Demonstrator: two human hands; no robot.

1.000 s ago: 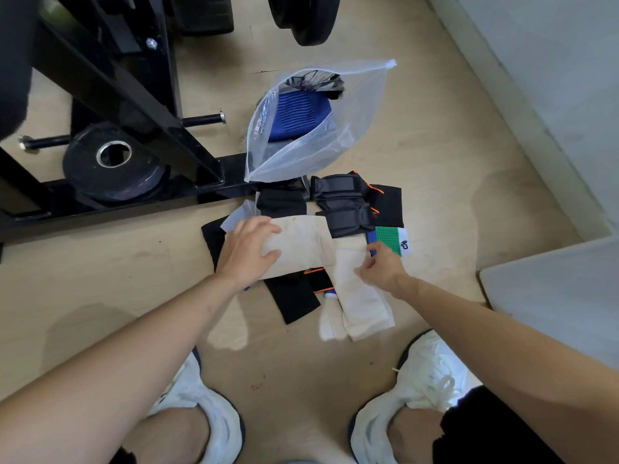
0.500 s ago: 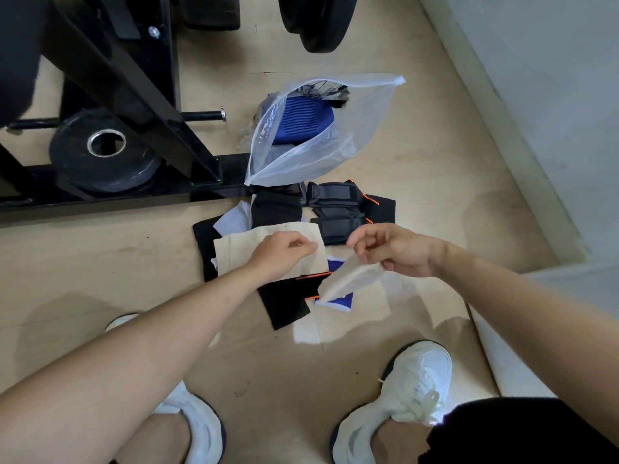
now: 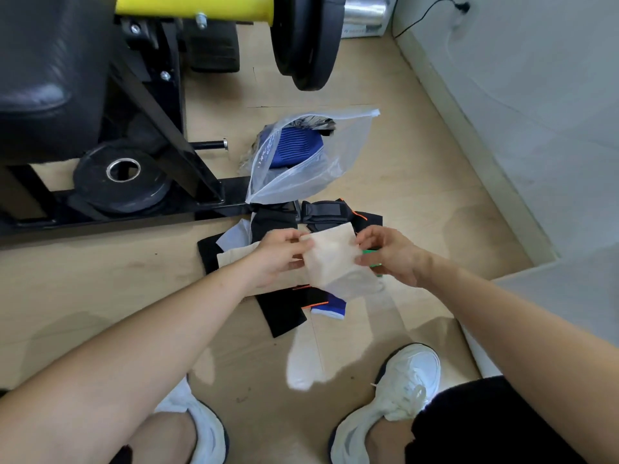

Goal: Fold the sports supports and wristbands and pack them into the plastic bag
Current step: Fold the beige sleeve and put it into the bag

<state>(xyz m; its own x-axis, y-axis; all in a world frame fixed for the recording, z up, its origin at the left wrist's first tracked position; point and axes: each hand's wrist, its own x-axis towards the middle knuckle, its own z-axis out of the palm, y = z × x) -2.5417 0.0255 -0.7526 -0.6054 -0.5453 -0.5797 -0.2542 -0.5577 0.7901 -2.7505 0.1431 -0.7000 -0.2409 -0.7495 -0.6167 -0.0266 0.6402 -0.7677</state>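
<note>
A beige support (image 3: pixel 331 259) is doubled over between my hands, above a pile on the floor. My left hand (image 3: pixel 279 256) pinches its left edge, and my right hand (image 3: pixel 390 254) pinches its right edge. Under it lie black supports with orange trim (image 3: pixel 281 313), a black strapped brace (image 3: pixel 326 212), a blue wristband (image 3: pixel 330 306) and a green one (image 3: pixel 370 252), mostly hidden. The clear plastic bag (image 3: pixel 321 175) lies open just beyond the pile, with a blue support (image 3: pixel 296 145) inside.
A black gym machine frame (image 3: pixel 160 105) and a weight plate (image 3: pixel 122 179) stand to the left. A large plate (image 3: pixel 304 41) hangs at the back. A grey wall (image 3: pixel 522 95) runs along the right. My white shoes (image 3: pixel 398 390) are near the bottom.
My right hand has brought the beige support's loose end up and over onto the rest. My left hand shifted right to take the folded edge. The camera tilted up.
</note>
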